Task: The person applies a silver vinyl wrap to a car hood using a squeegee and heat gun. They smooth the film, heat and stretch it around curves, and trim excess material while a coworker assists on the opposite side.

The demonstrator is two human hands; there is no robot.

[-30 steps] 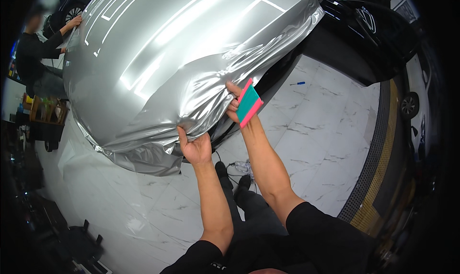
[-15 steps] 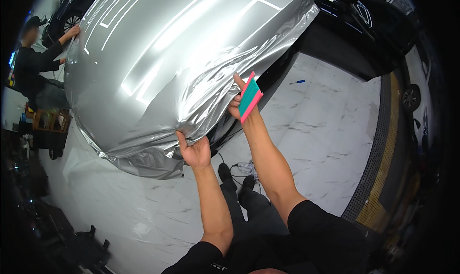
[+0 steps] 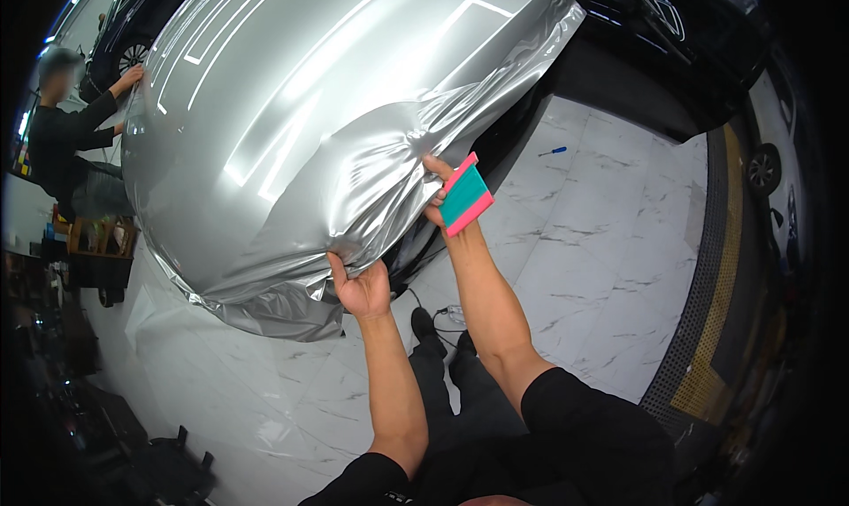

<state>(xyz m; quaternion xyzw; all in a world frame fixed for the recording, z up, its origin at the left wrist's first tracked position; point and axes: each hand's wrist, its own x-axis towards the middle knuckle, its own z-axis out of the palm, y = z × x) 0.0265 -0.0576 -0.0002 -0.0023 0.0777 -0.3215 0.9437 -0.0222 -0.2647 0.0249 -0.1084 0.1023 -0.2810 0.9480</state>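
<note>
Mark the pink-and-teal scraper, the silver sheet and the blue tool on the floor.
Pink-and-teal scraper [image 3: 466, 197], head view: middle of its teal face.
Silver sheet [image 3: 340, 161], head view: its broad, shiny middle.
Blue tool [image 3: 558, 150], head view: its handle.

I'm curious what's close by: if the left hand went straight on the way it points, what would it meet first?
The silver film, most likely: the left hand is at its gathered edge, thumb touching it and fingertips out of sight. How deep anything lies behind it is unclear.

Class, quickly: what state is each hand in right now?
Left hand: closed, gripping the film.
Right hand: closed, holding the squeegee and gripping the film.
</note>
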